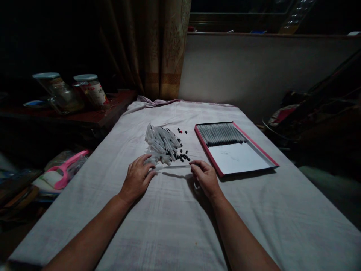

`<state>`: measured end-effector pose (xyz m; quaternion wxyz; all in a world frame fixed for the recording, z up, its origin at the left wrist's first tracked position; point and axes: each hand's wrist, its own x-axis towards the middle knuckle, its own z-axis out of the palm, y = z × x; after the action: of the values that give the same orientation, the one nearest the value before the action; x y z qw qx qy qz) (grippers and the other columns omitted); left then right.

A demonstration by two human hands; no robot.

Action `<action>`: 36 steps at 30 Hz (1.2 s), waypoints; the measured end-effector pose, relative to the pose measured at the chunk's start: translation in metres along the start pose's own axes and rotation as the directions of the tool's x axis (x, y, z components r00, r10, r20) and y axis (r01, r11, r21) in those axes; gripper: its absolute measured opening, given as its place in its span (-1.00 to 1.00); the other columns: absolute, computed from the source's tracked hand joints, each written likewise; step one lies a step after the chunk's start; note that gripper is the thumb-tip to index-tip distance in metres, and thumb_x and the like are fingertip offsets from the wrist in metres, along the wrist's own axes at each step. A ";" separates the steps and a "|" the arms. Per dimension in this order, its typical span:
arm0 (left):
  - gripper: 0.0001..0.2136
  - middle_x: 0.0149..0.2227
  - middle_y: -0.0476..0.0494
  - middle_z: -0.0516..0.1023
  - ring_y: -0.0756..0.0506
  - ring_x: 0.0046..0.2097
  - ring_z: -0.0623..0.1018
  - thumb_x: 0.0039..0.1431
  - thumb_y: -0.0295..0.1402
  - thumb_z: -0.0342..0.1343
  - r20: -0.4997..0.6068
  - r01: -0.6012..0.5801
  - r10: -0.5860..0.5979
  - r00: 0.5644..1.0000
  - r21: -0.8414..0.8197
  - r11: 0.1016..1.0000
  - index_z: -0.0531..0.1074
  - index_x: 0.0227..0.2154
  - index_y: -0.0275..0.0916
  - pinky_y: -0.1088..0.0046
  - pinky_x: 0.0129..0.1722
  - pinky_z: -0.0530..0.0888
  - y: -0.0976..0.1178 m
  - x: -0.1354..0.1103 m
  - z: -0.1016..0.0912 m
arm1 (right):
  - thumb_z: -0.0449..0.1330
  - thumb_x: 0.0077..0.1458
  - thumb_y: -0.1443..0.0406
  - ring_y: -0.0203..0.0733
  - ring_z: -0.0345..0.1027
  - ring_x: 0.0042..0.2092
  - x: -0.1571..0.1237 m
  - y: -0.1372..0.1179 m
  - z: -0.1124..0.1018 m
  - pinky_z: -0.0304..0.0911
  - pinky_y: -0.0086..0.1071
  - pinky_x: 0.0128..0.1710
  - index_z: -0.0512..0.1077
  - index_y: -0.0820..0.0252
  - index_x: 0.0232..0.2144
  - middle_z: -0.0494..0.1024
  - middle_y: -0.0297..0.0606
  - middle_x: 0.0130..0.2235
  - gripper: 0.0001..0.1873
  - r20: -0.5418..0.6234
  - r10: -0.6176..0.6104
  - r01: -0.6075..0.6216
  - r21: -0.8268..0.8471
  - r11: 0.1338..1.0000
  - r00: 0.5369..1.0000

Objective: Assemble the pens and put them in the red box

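A clear pen tube (173,167) lies level just above the white cloth, held at both ends. My left hand (138,178) pinches its left end, fingers curled, right by the heap of clear pen tubes (162,143). My right hand (205,177) pinches the right end between thumb and fingertips. Small black caps (182,155) are scattered beside the heap, just beyond the held tube. A red-edged shallow box (239,160) to the right holds a row of finished pens (221,134) at its far end.
The white cloth (175,226) covers a long surface. Two lidded glass jars (73,92) stand on a dark shelf at the left. A pink tool (66,171) lies among clutter low on the left. A curtain (160,49) hangs behind. Dark clutter fills the right side.
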<state>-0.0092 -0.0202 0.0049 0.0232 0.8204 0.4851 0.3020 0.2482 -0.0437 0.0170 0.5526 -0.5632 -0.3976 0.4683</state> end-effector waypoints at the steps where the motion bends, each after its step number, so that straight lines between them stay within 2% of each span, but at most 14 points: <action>1: -0.87 0.11 -0.26 0.45 -0.27 0.16 0.40 0.24 -0.30 0.07 -0.024 -0.002 0.000 1.000 -0.072 0.997 0.47 -0.23 -0.17 0.03 0.13 0.34 0.001 0.000 -0.001 | 0.29 -0.19 0.09 -0.39 0.11 -0.64 0.000 -0.001 0.000 -0.04 -0.50 -0.70 0.50 0.22 -0.42 0.37 -0.40 -0.60 -0.67 -0.005 0.003 -0.003 0.029 1.000 1.000; 3: -0.85 0.00 -0.22 0.52 -0.20 0.03 0.50 0.26 -0.28 0.04 -0.039 0.049 -0.060 0.997 -0.252 0.966 0.45 -0.20 -0.18 0.13 0.06 0.44 0.003 0.001 -0.002 | 0.30 -0.22 0.11 -0.40 0.10 -0.62 0.000 -0.003 -0.001 -0.04 -0.51 -0.68 0.49 0.22 -0.45 0.35 -0.42 -0.61 -0.69 -0.009 0.006 -0.005 0.095 0.995 1.000; 4: -0.83 -0.08 -0.19 0.54 -0.15 -0.09 0.55 0.26 -0.26 0.03 -0.016 0.107 -0.120 0.993 -0.351 0.930 0.44 -0.18 -0.18 0.20 -0.04 0.52 0.005 0.001 -0.003 | 0.30 -0.22 0.12 -0.41 0.09 -0.62 0.000 -0.004 -0.001 -0.05 -0.52 -0.68 0.49 0.22 -0.46 0.33 -0.43 -0.61 -0.70 -0.006 0.009 -0.008 0.129 0.992 1.000; 7: -0.78 -0.27 -0.06 0.51 -0.02 -0.38 0.52 0.24 -0.19 0.06 0.129 0.312 -0.294 0.947 -0.584 0.749 0.41 -0.15 -0.19 0.43 -0.42 0.58 0.011 0.000 -0.002 | 0.29 -0.20 0.15 -0.42 0.06 -0.62 -0.001 -0.006 -0.002 -0.08 -0.52 -0.67 0.50 0.21 -0.45 0.30 -0.46 -0.63 -0.74 0.014 0.019 -0.022 0.197 0.980 1.000; 9: -0.76 -0.29 -0.03 0.49 0.00 -0.40 0.51 0.20 -0.16 0.11 0.174 0.365 -0.339 0.924 -0.660 0.657 0.40 -0.19 -0.19 0.49 -0.50 0.55 0.013 0.000 -0.001 | 0.29 -0.19 0.16 -0.42 0.06 -0.62 -0.002 -0.007 -0.001 -0.09 -0.52 -0.67 0.50 0.21 -0.45 0.30 -0.45 -0.62 -0.75 0.025 0.022 -0.027 0.201 0.979 0.999; 11: -0.77 -0.30 -0.03 0.49 -0.01 -0.37 0.52 0.17 -0.16 0.14 0.169 0.362 -0.345 0.923 -0.682 0.635 0.41 -0.22 -0.19 0.50 -0.48 0.55 0.015 0.000 -0.001 | 0.29 -0.19 0.16 -0.41 0.08 -0.61 -0.003 -0.007 0.000 -0.09 -0.52 -0.66 0.50 0.22 -0.45 0.31 -0.45 -0.61 -0.75 0.030 0.025 -0.030 0.176 0.984 0.999; 19: -0.86 -0.36 0.00 0.50 -0.01 -0.33 0.50 0.15 -0.28 0.12 0.109 0.290 -0.284 0.952 -0.612 0.736 0.44 -0.25 -0.19 0.48 -0.33 0.49 0.015 0.002 -0.001 | 0.30 -0.19 0.15 -0.40 0.11 -0.60 -0.005 -0.007 0.002 -0.05 -0.52 -0.65 0.51 0.23 -0.44 0.34 -0.42 -0.61 -0.73 0.026 0.028 -0.031 0.122 0.992 0.999; 24: -0.84 -0.36 -0.02 0.53 -0.01 -0.34 0.50 0.14 -0.29 0.12 0.114 0.280 -0.263 0.958 -0.573 0.770 0.46 -0.24 -0.21 0.47 -0.32 0.46 0.014 0.001 0.000 | 0.30 -0.22 0.13 -0.40 0.13 -0.61 -0.008 -0.010 0.006 0.00 -0.53 -0.66 0.50 0.23 -0.46 0.35 -0.43 -0.62 -0.71 0.030 0.049 -0.051 0.099 0.994 0.998; 27: -0.79 -0.29 -0.07 0.58 -0.04 -0.31 0.53 0.13 -0.29 0.13 0.111 0.269 -0.248 0.962 -0.525 0.807 0.51 -0.19 -0.22 0.44 -0.25 0.47 0.013 0.000 0.000 | 0.30 -0.18 0.09 -0.43 0.08 -0.65 -0.009 -0.010 0.004 -0.02 -0.52 -0.70 0.53 0.23 -0.40 0.38 -0.43 -0.59 -0.66 0.077 0.063 -0.066 0.039 0.997 0.995; 30: -0.79 -0.24 -0.13 0.62 -0.09 -0.21 0.57 0.13 -0.28 0.14 0.133 0.239 -0.199 0.971 -0.471 0.849 0.56 -0.21 -0.21 0.39 -0.16 0.48 0.011 0.001 -0.002 | 0.29 -0.11 0.11 -0.39 0.17 -0.62 -0.008 -0.008 -0.003 0.08 -0.49 -0.65 0.57 0.25 -0.31 0.48 -0.36 -0.52 -0.64 0.199 0.044 -0.023 -0.105 0.994 0.979; 34: -0.83 -0.29 -0.11 0.63 -0.09 -0.24 0.59 0.10 -0.31 0.17 0.268 0.237 -0.130 0.955 -0.418 0.877 0.59 -0.26 -0.18 0.41 -0.19 0.47 0.013 0.002 -0.005 | 0.22 0.04 0.22 -0.20 0.44 -0.38 -0.005 -0.007 -0.013 0.29 -0.39 -0.36 0.62 0.23 -0.34 0.60 -0.26 -0.41 -0.76 0.475 0.042 0.143 -0.347 0.927 0.879; 36: -0.84 -0.30 -0.09 0.64 -0.09 -0.25 0.59 0.08 -0.33 0.19 0.305 0.238 -0.114 0.945 -0.408 0.881 0.60 -0.28 -0.18 0.41 -0.19 0.47 0.015 0.003 -0.006 | 0.17 0.09 0.25 -0.16 0.47 -0.31 -0.005 -0.007 -0.014 0.30 -0.37 -0.28 0.62 0.21 -0.35 0.63 -0.25 -0.38 -0.76 0.528 0.037 0.221 -0.415 0.882 0.848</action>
<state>0.0004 -0.0276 0.0166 0.3017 0.7795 0.4695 0.2846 0.2613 -0.0516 0.0242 0.2964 -0.5092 -0.6591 0.4673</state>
